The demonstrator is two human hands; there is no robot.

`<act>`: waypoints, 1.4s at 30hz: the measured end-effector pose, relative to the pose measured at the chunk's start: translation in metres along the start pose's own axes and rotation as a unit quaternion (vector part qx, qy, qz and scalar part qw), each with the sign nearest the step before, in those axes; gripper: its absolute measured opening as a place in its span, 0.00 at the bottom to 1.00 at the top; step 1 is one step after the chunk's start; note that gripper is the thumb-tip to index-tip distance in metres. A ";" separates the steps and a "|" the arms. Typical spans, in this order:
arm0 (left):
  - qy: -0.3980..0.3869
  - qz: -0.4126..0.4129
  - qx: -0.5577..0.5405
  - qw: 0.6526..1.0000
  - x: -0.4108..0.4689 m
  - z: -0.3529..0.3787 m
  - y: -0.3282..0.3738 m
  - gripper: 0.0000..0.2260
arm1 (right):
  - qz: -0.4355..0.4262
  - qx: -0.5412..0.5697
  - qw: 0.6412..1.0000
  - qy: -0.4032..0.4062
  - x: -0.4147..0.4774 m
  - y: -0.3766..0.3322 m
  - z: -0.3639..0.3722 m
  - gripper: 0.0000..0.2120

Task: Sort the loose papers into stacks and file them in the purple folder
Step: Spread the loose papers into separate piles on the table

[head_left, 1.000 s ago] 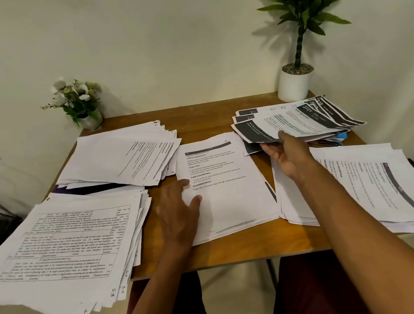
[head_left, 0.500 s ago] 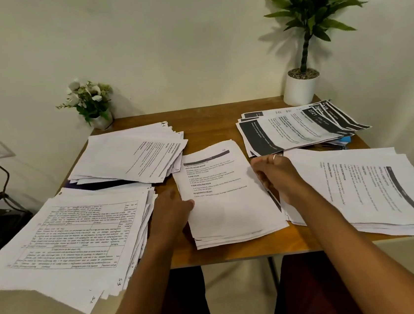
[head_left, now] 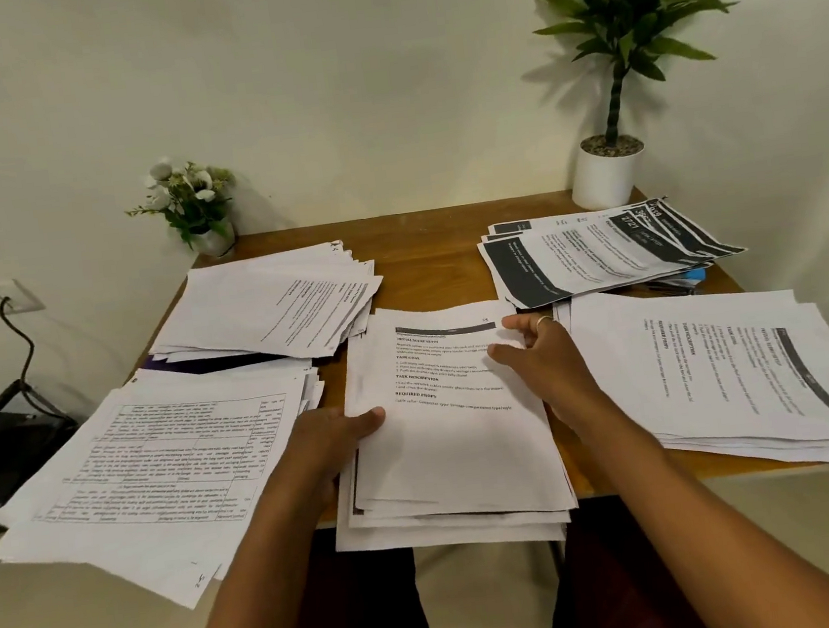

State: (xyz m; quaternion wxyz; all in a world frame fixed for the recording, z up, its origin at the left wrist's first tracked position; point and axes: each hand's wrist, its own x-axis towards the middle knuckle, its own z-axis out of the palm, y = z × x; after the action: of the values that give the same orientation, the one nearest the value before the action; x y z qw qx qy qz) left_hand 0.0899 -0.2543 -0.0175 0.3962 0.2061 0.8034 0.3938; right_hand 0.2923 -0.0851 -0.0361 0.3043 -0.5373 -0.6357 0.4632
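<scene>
A middle stack of printed papers (head_left: 458,443) hangs over the table's near edge. My left hand (head_left: 338,436) grips its left edge, thumb on top. My right hand (head_left: 540,351) holds its right edge, thumb and fingers on the top sheet. A sliver of the purple folder (head_left: 186,365) shows under the far-left paper stack (head_left: 272,304). A stack with printed tables (head_left: 150,462) lies near left, a dark-headed stack (head_left: 601,251) far right, and a big stack (head_left: 749,368) near right.
The wooden table (head_left: 420,246) stands against a pale wall. A small flower pot (head_left: 193,204) sits at its back left corner, a tall plant in a white pot (head_left: 608,173) at the back right. A wall socket with a cable (head_left: 3,303) is left.
My right hand left the dark-headed stack and came to the middle stack's right edge. Both hands have pulled the middle stack toward me, so it now overhangs the table's near edge.
</scene>
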 end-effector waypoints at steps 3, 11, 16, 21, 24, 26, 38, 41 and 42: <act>-0.003 -0.008 -0.005 1.000 0.004 -0.004 -0.004 0.22 | 0.011 -0.051 0.999 0.011 0.004 -0.001 0.005 0.25; -0.014 -0.008 -0.032 0.999 -0.001 0.003 -0.006 0.13 | 0.017 0.036 0.999 0.014 0.001 -0.004 0.005 0.27; -0.016 0.008 -0.060 0.998 0.000 0.009 -0.008 0.06 | -0.008 0.040 0.997 0.061 -0.008 -0.007 0.001 0.31; -0.028 0.014 -0.063 0.997 -0.001 0.011 -0.007 0.12 | 0.013 -0.004 1.000 0.021 -0.006 0.003 -0.003 0.13; -0.031 0.026 -0.070 0.997 0.001 0.013 -0.008 0.18 | 0.015 0.001 1.000 0.025 -0.004 0.006 -0.009 0.11; -0.028 0.029 -0.076 0.996 0.003 0.015 -0.007 0.14 | 0.014 0.002 1.000 0.028 -0.004 0.006 -0.013 0.11; 0.002 0.015 -0.111 0.994 0.012 0.037 0.001 0.05 | 0.037 0.128 0.980 0.146 -0.017 -0.008 -0.073 0.09; -0.002 0.010 -0.130 0.991 0.015 0.040 0.005 0.03 | 0.073 0.171 0.960 0.210 -0.020 0.007 -0.099 0.09; -0.005 0.012 -0.135 0.991 0.016 0.041 0.005 0.04 | 0.087 0.183 0.950 0.236 -0.023 0.014 -0.106 0.11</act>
State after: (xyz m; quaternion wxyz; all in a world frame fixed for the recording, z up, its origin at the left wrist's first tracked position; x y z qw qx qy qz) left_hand 0.1132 -0.2217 -0.0360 0.4202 0.1621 0.7382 0.5022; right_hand 0.3971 -0.0793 -0.0052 0.4970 -0.6197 -0.4008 0.4565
